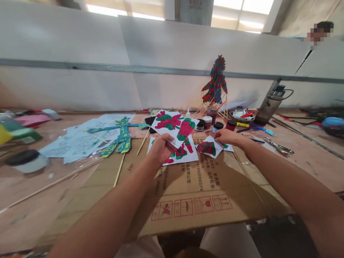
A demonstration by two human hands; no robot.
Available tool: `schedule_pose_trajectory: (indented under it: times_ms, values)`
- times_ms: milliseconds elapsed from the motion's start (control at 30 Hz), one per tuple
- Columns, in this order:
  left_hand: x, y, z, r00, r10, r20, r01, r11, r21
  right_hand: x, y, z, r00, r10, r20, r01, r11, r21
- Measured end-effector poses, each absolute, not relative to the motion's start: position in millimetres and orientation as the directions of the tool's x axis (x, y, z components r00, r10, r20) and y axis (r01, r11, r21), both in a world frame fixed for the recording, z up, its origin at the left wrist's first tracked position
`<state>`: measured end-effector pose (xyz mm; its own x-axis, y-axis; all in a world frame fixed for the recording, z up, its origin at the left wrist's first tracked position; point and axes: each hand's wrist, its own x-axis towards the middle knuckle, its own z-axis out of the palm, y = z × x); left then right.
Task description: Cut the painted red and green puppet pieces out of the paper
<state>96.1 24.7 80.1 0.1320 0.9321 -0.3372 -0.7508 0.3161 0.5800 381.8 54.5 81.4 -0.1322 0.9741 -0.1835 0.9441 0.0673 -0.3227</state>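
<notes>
My left hand (162,148) grips a white paper sheet (176,126) painted with red and green shapes, its thumb on top. Beneath that sheet, another painted sheet (192,156) lies on the flattened cardboard (193,218). Off to the right, the fingers of my right hand (227,137) pinch the top edge of a smaller painted paper piece (211,147) with a red and green shape. A further bit of painted paper (228,147) shows under that hand.
A jointed blue and yellow paper figure (122,134) on sticks lies left, over printed sheets (72,139). Behind stand paint jars (218,126) and a red-blue figure (217,80) on thin sticks. Scissors (278,147) and a bottle (270,105) are right. A person (321,32) is beyond the partition.
</notes>
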Motion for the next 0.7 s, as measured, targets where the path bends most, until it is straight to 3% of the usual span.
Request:
schedule_pose_trajectory:
  times_ms: [233,700]
  values:
    - [97,30,70,0.103,0.945,-0.310,-0.732,0.283,0.620,403,37,66,-0.034,0.996,0.088,0.918,0.066,-0.390]
    - [98,30,64,0.147,0.931,-0.333,-0.706,0.335,0.624,425,22,55,-0.011,0.992,0.128,0.882,0.070,-0.466]
